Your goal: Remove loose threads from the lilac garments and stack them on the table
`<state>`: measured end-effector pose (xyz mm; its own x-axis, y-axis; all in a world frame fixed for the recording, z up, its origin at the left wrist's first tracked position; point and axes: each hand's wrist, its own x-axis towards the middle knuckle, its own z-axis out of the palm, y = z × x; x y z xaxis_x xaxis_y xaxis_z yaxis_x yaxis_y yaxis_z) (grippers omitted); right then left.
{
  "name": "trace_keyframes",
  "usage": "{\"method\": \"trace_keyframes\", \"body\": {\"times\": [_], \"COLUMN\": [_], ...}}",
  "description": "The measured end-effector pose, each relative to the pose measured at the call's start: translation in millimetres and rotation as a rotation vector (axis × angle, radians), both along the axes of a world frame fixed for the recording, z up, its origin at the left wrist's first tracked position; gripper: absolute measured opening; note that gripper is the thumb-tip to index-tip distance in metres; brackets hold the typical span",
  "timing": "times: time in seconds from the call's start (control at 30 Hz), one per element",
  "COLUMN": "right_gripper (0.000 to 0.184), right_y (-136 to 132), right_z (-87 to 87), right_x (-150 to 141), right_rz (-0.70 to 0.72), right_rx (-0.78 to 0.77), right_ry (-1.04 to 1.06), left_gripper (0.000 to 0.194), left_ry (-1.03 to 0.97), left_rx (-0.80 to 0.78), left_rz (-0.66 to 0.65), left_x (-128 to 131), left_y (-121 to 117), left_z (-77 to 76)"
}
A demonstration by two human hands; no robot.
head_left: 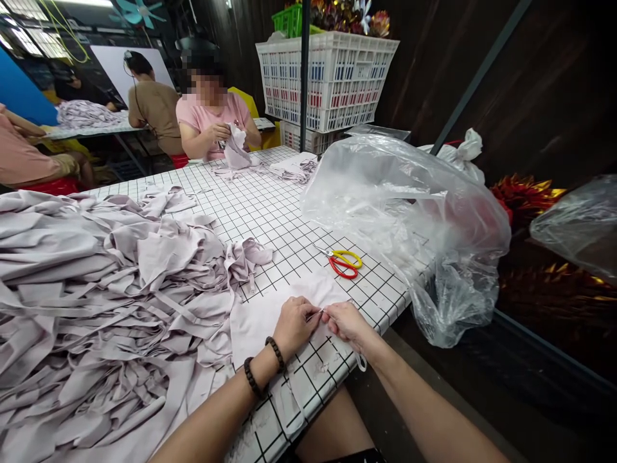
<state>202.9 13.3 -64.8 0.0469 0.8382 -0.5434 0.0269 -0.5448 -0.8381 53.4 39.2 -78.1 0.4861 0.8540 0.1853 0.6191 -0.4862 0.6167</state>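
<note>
My left hand (296,326), with dark bead bracelets on the wrist, is closed in a pinch on a pale fabric piece (258,318) at the table's near edge. Right beside it, fingertips almost touching, my right hand (348,323) pinches the same cloth by a thin part; the exact grip is hidden by the fingers. A narrow loop of strap (360,363) hangs below my right wrist. Just beyond the hands lie scissors (344,262) with one red and one yellow handle. To the left spreads a large heap of pale pinkish fabric pieces (110,270) with straps.
A grid-patterned table (250,206) runs away from me. Clear plastic bags (405,193) cover its right edge. Across it, a person in a pink shirt (207,122) handles similar cloth. White crates (328,83) stand behind, and other people sit at the back left.
</note>
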Motion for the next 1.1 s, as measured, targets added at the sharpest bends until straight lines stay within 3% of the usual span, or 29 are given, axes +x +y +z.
{"method": "trace_keyframes", "body": {"times": [0.6,1.1], "right_gripper": [0.017,0.025], "right_y": [-0.6,0.7], "right_z": [4.6,-5.0], "right_x": [-5.5,-2.9], "right_rz": [-0.064,0.050], "right_rx": [0.008,0.044], "right_ry": [-0.053,-0.139], "left_gripper": [0.025,0.024], "left_ry": [0.199,0.228], "left_rx": [0.206,0.223], "left_rz": [-0.010,-0.023], "left_x": [6.4,6.7], "left_y": [-1.6,-2.7], "left_z": [-5.4,-4.8]}}
